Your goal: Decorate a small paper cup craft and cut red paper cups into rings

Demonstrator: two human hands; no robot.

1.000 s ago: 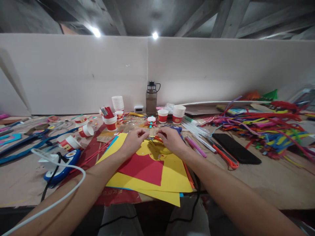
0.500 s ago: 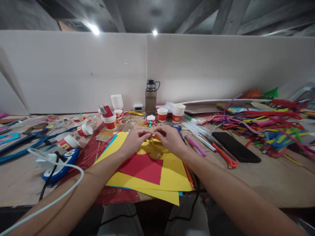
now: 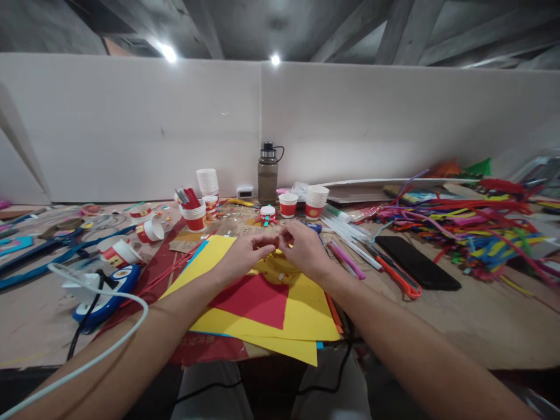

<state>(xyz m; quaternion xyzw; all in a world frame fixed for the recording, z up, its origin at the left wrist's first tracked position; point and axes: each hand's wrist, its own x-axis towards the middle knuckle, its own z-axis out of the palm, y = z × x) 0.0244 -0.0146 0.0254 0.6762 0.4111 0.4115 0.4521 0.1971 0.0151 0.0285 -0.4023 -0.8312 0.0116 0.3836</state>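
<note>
Pale boards close off the back of your cluttered table, with a bottle standing in front of them. Looks to me like you're mid fiddly fingertip work: your left hand and right hand nearly meet above the yellow sheets, fingers curled in. Some tiny reddish bit shows between the tips, but honestly I can't tell which hand is pinching it, or whether either grip is really closed. That yellow curved piece sits just below your hands, beyond the red sheet. I'd say the next move wants light, steady fingers and no nudging that loose paper.
</note>
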